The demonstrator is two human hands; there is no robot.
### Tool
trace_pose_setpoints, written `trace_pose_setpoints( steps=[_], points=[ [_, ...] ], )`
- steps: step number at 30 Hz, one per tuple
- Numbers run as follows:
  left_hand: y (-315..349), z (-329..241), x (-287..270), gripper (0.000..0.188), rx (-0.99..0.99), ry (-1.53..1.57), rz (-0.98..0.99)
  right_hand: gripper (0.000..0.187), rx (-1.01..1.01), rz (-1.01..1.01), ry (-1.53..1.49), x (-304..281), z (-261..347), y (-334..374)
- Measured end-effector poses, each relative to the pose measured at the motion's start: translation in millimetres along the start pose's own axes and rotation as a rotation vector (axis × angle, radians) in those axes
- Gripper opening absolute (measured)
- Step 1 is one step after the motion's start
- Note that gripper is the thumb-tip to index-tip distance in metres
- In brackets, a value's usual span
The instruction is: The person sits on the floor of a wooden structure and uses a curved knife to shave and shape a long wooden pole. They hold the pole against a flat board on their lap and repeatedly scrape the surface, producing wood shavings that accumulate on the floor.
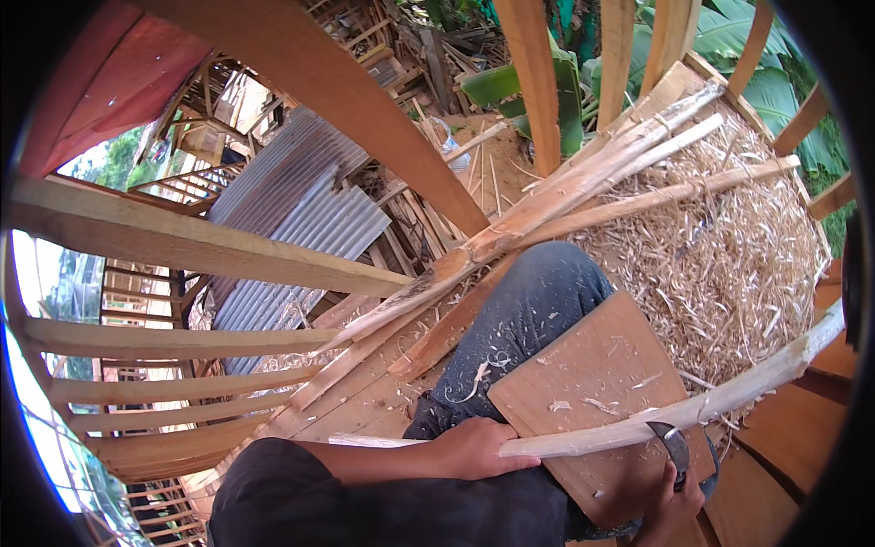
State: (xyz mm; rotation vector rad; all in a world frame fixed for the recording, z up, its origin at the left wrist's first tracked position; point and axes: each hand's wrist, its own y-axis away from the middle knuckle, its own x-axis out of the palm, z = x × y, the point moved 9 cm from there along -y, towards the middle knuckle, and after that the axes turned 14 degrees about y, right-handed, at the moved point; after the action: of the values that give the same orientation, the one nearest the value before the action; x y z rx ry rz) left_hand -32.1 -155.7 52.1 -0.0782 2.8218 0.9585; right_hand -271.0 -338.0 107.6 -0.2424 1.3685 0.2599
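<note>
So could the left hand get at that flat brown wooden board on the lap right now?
Probably yes. The left hand grips the long pale peeled wooden pole right at the edge of the flat brown wooden board, and nothing lies between; it would have to release the pole first.

Long pole [693, 406] crosses board [592, 365] on lap, barring reach forward. Shavings heap [729, 246] open beyond. Stacked poles [565, 191] block far side; slats [182, 342] wall off left.
</note>
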Motion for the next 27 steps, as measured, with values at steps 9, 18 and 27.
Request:
trace_pose_setpoints(
  steps=[9, 18, 27],
  points=[
    [-4.8, -1.4, 4.0, 0.058, -0.029, 0.071, 0.059, 0.038, 0.272, 0.053, 0.142, -28.6, -6.0, -15.3],
    [-4.6, 4.8, 1.8, 0.057, -0.030, -0.025, 0.050, 0.043, 0.496, -0.104, -0.083, -52.0, -95.0, 9.6],
    [-11.0, 5.5, 2.9, 0.051, -0.015, -0.163, 0.032, 0.024, 0.169, 0.505, -0.502, 35.0, 28.9, 32.8]
  ],
)
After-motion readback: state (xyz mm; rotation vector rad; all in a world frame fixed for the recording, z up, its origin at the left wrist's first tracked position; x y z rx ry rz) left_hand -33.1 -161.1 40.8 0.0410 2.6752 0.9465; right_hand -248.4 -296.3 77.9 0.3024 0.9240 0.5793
